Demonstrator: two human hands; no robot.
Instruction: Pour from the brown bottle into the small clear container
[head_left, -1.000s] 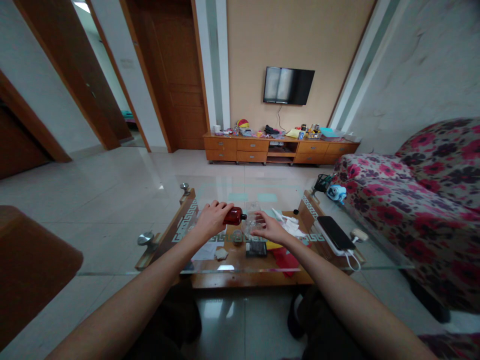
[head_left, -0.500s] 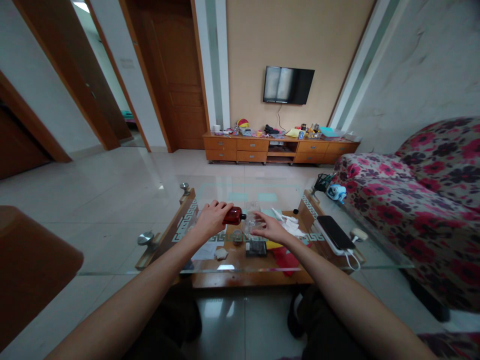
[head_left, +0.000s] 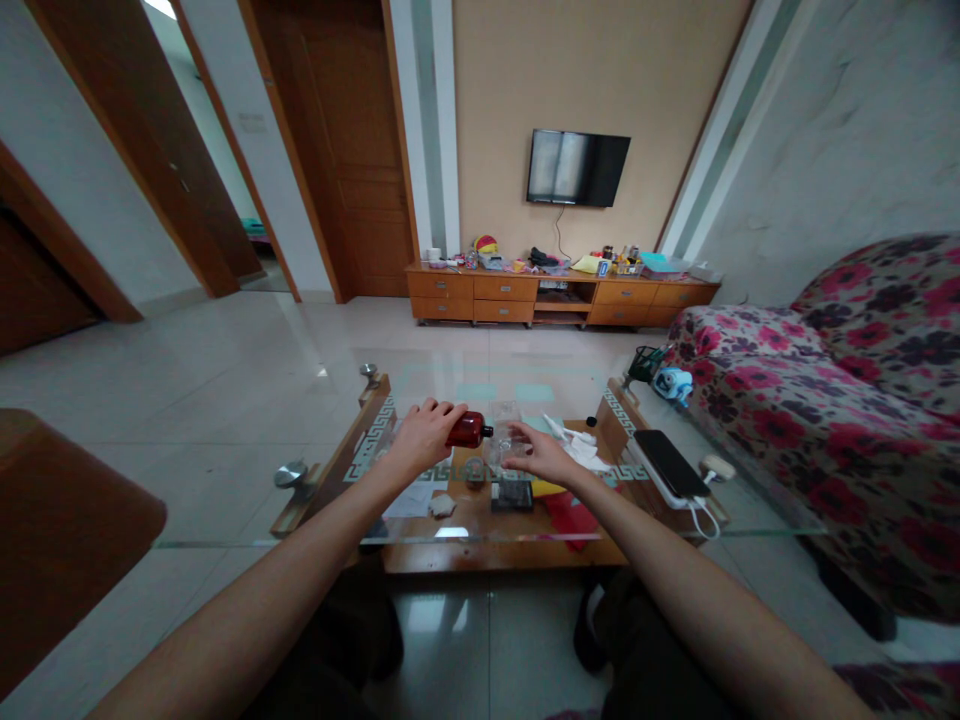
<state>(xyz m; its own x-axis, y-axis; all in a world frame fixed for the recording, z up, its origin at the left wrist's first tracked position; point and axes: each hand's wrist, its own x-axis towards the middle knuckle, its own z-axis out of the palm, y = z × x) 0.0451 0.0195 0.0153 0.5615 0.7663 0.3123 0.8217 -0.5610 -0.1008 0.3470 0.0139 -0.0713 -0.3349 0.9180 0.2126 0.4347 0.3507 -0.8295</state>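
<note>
Bottle (head_left: pixel 466 429), red-brown and shiny, lies nearly level in the left hand (head_left: pixel 427 437), its dark neck aimed at three o'clock. From where I stand, that hand is clasped round the body from above, fingers closed firmly. Just past the neck, at the middle of the glass table (head_left: pixel 225 543), is a clear container (head_left: pixel 501 438), and the right hand (head_left: pixel 541 452) grasps it from the three o'clock side, thumb and fingers curved about it. Bottle mouth and container are very near each other (whether they touch, I cannot tell, nor whether anything is running between them).

Around the hands, a small black cap (head_left: pixel 591 421) lies toward two o'clock, with crumpled white tissues (head_left: pixel 589 455) at three. Farther out, just past three, a phone (head_left: pixel 670 463) rests on a white box (head_left: pixel 684 500) with a white cable by it. A dark flat box (head_left: pixel 511 496) sits near six, and white paper (head_left: pixel 409 500) at eight. Across the room, a television (head_left: pixel 578 169) hangs on the wall at one o'clock.
</note>
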